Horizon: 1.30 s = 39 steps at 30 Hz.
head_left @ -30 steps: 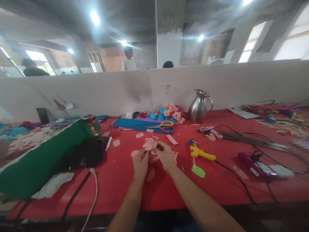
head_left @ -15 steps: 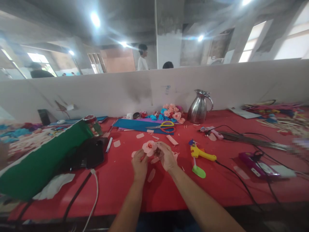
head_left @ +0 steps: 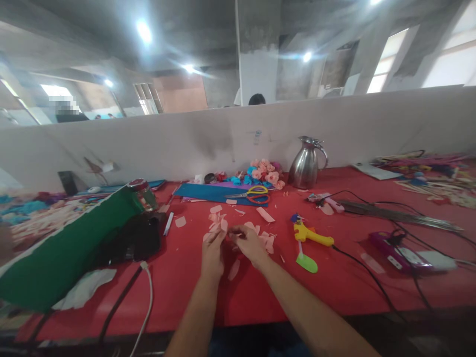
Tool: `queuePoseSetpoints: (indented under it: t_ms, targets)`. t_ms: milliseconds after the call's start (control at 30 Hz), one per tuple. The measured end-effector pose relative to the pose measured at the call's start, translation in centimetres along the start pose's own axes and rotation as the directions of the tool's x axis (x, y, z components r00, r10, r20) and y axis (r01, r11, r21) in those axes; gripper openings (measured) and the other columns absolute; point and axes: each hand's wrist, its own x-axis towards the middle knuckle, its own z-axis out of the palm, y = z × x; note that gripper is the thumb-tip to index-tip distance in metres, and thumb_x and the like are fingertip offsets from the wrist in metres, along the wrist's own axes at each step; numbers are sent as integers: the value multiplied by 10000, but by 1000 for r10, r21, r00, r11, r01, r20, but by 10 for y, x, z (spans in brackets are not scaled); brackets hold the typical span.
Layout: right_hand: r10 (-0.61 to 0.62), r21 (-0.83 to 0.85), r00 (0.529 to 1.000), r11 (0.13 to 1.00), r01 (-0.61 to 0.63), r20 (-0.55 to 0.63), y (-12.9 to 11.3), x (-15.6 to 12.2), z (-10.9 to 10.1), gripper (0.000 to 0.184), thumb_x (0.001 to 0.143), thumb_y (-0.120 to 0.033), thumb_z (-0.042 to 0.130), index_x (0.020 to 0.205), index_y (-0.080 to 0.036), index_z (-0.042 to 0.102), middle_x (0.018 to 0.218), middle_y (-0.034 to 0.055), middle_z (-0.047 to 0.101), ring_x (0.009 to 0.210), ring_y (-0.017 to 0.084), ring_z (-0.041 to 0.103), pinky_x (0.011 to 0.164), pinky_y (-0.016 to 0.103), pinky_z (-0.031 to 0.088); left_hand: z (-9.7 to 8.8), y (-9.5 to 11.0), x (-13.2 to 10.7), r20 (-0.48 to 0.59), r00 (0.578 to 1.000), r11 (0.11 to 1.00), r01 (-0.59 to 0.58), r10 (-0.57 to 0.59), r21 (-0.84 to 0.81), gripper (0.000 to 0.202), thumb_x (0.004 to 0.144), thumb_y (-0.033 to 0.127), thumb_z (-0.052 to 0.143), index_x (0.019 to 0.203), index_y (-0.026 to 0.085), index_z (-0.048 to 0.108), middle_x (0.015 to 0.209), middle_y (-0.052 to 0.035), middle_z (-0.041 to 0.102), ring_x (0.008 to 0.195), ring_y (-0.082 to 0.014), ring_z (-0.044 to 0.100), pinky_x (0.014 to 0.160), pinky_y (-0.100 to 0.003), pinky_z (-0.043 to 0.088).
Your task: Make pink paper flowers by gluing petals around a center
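Note:
My left hand is closed on a pink paper flower, now turned so that its petals show edge-on and its centre is hidden. Just to the right, my right hand has thumb and fingers pinched together close to the flower's underside; whatever is between those fingertips is too small to make out. Loose pink petal pieces lie on the red table around both hands, with more behind them. A yellow hot glue gun rests to the right, its nozzle near a light green leaf-shaped piece.
Scissors lie on a blue sheet at the back, beside a bunch of finished paper flowers. A steel jug stands behind. Cables and a purple device are at right; a green box is at left.
The flower has turned from facing upward to edge-on and shifted slightly left in my left hand. My right hand has moved a little left and lower, its fingers now pinched together.

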Motion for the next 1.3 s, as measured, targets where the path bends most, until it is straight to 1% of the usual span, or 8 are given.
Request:
queuePoseSetpoints:
  t_ms: [167,333,467,767,900,1033,1167,1300]
  targets:
    - [-91,-88,996,992,93,22,6,2,2,195,692,-289,587,818,-190,698,661,12,656,504,128,541,491,244,435,-1,-1,2,19,986,966,165,-165,-198,145,552,212,756,661,162,674,622,12,640,560,-107,560,554,-219,436]
    - [-153,-126,986,982,143,-70,9,3,1,217,698,-313,595,835,-192,711,729,39,680,552,157,569,513,272,463,-2,-4,3,-16,989,969,143,-149,-202,154,525,168,769,643,159,670,612,31,627,580,-81,556,589,-187,423]
    - [-189,-81,981,980,184,-51,6,1,1,190,718,-319,584,806,-224,722,738,24,689,650,177,593,583,290,490,-1,-3,2,-10,990,975,133,-137,-179,173,542,181,781,674,146,673,633,27,632,594,-78,562,602,-182,424]
    - [-121,144,993,982,120,-1,1,0,2,254,669,-423,658,782,-206,728,709,22,648,616,154,548,480,238,446,0,2,0,261,940,910,296,-222,-291,236,646,264,753,848,158,693,948,-70,700,824,-158,636,714,-254,496]
    - [-109,156,993,982,103,34,3,1,0,298,641,-463,682,771,-199,727,697,23,647,597,148,544,476,234,440,-2,0,2,245,949,899,276,-199,-340,179,660,238,744,814,161,691,928,-61,709,829,-146,640,746,-243,492]
    - [-103,145,991,985,90,83,3,2,-1,297,646,-461,682,768,-195,725,726,32,663,654,165,579,543,262,472,-1,3,0,246,956,906,239,-157,-351,256,635,154,741,884,188,692,930,-42,712,855,-129,636,804,-226,468]
    - [-112,138,991,985,100,79,3,2,-1,249,653,-441,673,733,-210,719,734,29,671,733,185,599,615,286,488,1,6,-2,239,964,925,193,-117,-328,327,609,122,739,918,220,693,1021,-48,700,997,-159,610,909,-258,424]
    - [-79,119,993,991,69,83,3,3,0,237,656,-415,651,743,-205,716,728,24,671,694,180,595,568,270,473,1,4,-3,232,969,947,154,-89,-280,310,597,156,748,899,215,703,983,-57,711,1009,-189,611,916,-285,424]
